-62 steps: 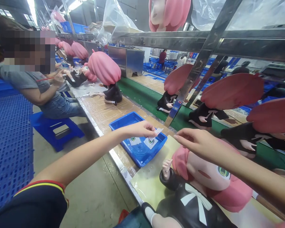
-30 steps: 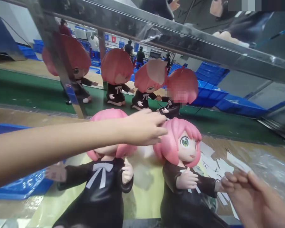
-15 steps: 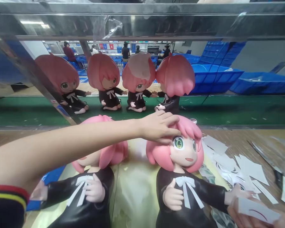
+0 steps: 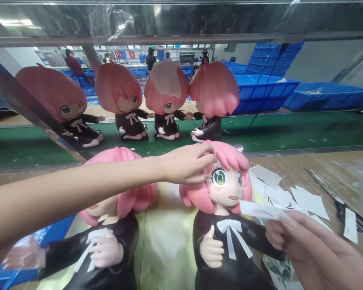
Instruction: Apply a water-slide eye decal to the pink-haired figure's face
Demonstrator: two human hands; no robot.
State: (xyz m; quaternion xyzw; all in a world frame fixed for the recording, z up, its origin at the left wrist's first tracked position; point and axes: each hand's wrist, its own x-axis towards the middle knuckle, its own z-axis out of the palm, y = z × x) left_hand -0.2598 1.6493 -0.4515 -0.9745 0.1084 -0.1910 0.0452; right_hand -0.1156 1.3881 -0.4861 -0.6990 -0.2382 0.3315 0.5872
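Two pink-haired vinyl dolls in black dresses sit at near edge of the yellow-green work mat (image 4: 166, 237). Left hand (image 4: 186, 163) rests curled on the right doll (image 4: 226, 209), fingertips on hair by its forehead. Right hand (image 4: 308, 249) pinches a white paper sticker strip (image 4: 261, 210) just beside doll's cheek. Left doll (image 4: 109, 241) lies untouched; white paper scraps (image 4: 308, 199) scattered twd right edge.

Paper scraps (image 4: 308, 200) right of doll (image 4: 226, 201)

A toy factory floor: identical pink-haired vinyl dolls in black dresses (image 4: 166, 108) line a green conveyor belt (image 4: 290, 135), with stacked blue plastic crates (image 4: 260, 90) behind.
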